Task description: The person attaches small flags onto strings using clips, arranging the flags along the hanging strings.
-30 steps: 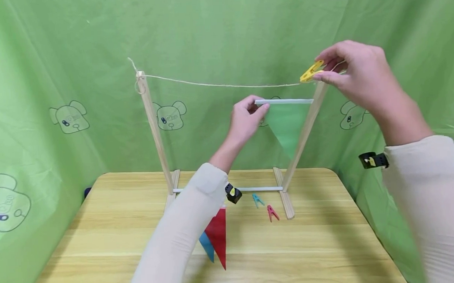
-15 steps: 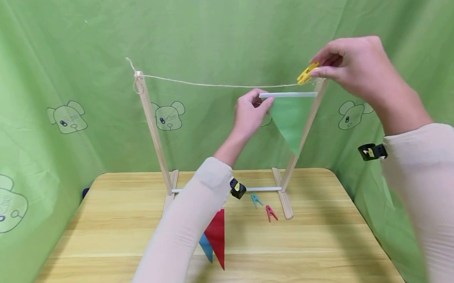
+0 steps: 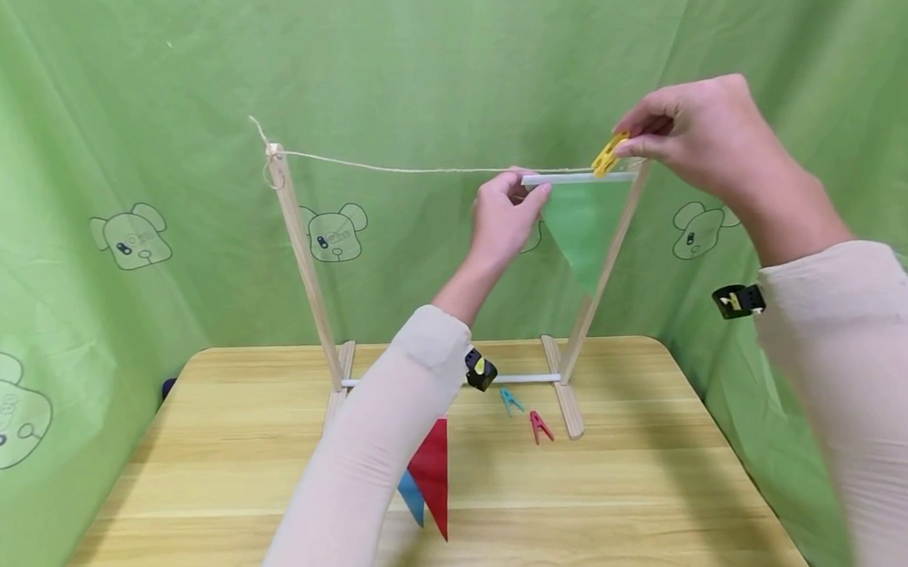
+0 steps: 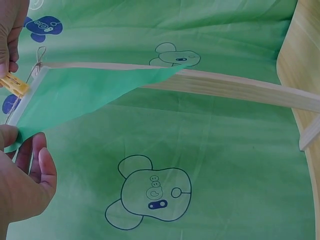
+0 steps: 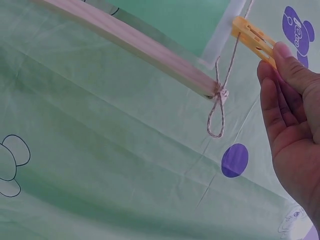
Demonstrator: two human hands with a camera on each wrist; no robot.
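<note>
My left hand (image 3: 500, 219) pinches the left end of the white top strip of a green pennant (image 3: 583, 225), whose point hangs down. The strip lies just beneath a thin string (image 3: 390, 167). Between thumb and fingertips, my right hand (image 3: 707, 129) holds a yellow clothespin (image 3: 607, 155) by its handle end. The tip of the clothespin overlaps the string and the strip right of the middle. In the right wrist view, the yellow clothespin (image 5: 255, 40) lies across the string close to the pennant's white edge.
Two wooden posts (image 3: 300, 255) carry the string, and a white rod (image 3: 525, 379) joins their feet. On the wooden table (image 3: 619, 495) lie a blue clothespin (image 3: 511, 401) and a pink clothespin (image 3: 540, 426). Red (image 3: 434, 476) and blue pennants (image 3: 411, 495) are partly behind my left sleeve.
My left hand has raised the green pennant up to the string and slightly right. My right hand has brought the yellow clothespin slightly left and down, and its handles are closer to parallel.
</note>
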